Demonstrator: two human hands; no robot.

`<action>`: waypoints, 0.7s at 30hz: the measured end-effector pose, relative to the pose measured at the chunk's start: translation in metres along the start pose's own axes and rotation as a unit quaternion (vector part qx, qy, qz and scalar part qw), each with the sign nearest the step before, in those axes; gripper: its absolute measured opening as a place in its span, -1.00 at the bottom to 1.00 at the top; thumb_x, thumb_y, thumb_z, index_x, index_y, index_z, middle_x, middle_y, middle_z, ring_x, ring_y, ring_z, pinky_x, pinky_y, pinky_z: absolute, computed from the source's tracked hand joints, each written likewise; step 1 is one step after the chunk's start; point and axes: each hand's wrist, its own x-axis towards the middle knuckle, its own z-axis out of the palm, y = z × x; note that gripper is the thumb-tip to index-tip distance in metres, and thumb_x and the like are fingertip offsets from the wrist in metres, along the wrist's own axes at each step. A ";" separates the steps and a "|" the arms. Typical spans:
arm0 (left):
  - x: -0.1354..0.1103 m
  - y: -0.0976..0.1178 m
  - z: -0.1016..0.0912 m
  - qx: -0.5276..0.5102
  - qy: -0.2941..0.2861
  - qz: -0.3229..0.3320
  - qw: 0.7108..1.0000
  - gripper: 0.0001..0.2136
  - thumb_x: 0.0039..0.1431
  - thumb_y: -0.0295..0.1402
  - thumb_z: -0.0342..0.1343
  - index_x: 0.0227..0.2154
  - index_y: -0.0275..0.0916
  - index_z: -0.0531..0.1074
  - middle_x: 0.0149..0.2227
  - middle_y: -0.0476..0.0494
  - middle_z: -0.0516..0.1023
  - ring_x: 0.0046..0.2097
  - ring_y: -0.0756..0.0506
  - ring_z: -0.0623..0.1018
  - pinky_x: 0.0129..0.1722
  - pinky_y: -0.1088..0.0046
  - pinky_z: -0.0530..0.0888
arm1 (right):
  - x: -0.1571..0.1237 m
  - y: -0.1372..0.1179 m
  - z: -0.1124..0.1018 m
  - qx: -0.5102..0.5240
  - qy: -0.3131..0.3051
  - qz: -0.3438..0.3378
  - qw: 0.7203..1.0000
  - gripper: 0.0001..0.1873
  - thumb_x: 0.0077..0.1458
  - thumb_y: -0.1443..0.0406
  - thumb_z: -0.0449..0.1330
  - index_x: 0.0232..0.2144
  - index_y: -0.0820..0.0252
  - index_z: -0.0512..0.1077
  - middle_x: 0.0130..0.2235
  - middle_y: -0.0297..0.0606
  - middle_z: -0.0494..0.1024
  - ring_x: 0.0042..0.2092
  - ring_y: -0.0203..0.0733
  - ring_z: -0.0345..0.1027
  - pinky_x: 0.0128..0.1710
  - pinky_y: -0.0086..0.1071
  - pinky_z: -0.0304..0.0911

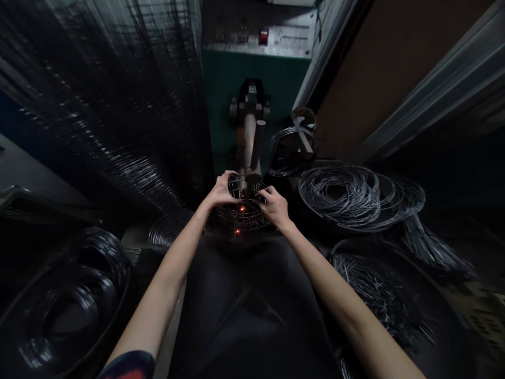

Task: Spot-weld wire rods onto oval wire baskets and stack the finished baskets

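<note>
A round wire basket (pixel 246 218) sits under the tip of a welding machine (pixel 250 142), between my hands. My left hand (pixel 221 191) grips the basket's left rim, thumb toward the middle and fingers curled over the wires. On the other side, my right hand (pixel 274 204) pinches the rim, close to the machine's electrode. Two small orange sparks glow on and below the basket's near wires. The machine's rods partly cover the basket's far side, and the exact contact point is too dark to make out.
Wire rings (pixel 341 197) are heaped at right, above a tub of short wire pieces (pixel 379 289). More wire rings (pixel 79 295) fill a tub at lower left. Stacked wire mesh (pixel 138 168) stands at left. A red switch (pixel 263 36) is on the machine's panel.
</note>
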 end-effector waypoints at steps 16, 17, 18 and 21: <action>-0.043 -0.042 -0.007 -0.145 0.054 -0.036 0.987 -0.01 -0.15 0.02 0.31 0.26 -0.15 -0.13 0.29 -0.36 0.04 0.32 -0.31 0.08 0.24 0.02 0.18 | -0.150 0.110 -0.039 0.084 0.050 0.231 0.968 -0.61 0.00 -0.06 0.03 -0.36 0.03 0.46 -0.34 -0.12 0.57 -0.24 0.10 0.48 -0.19 -0.07 0.37; -0.056 -0.052 -0.007 -0.159 0.071 -0.067 0.982 -0.01 -0.10 0.04 0.27 0.27 -0.14 -0.18 0.30 -0.38 0.02 0.33 -0.30 0.06 0.22 -0.01 0.20 | -0.177 0.135 -0.039 0.039 0.019 0.314 0.949 -0.62 -0.07 -0.09 0.02 -0.46 -0.02 0.43 -0.49 -0.12 0.53 -0.35 0.18 0.47 -0.31 0.00 0.38; -0.067 -0.063 -0.006 -0.166 0.077 -0.096 0.978 0.00 -0.10 0.06 0.26 0.27 -0.14 -0.21 0.30 -0.40 0.01 0.33 -0.31 0.06 0.20 -0.04 0.21 | -0.200 0.157 -0.037 0.002 -0.021 0.366 0.930 -0.64 -0.14 -0.12 0.01 -0.56 -0.06 0.38 -0.61 -0.15 0.44 -0.45 0.23 0.44 -0.42 0.05 0.36; -0.083 -0.084 0.005 -0.151 0.032 -0.118 0.981 0.14 -0.28 0.10 0.34 0.28 -0.21 -0.18 0.30 -0.48 -0.04 0.32 -0.35 0.07 0.22 -0.06 0.16 | -0.243 0.174 -0.029 -0.028 -0.116 0.361 0.925 -0.63 -0.12 -0.16 -0.02 -0.62 -0.14 0.36 -0.71 -0.25 0.31 -0.58 0.20 0.37 -0.59 0.03 0.30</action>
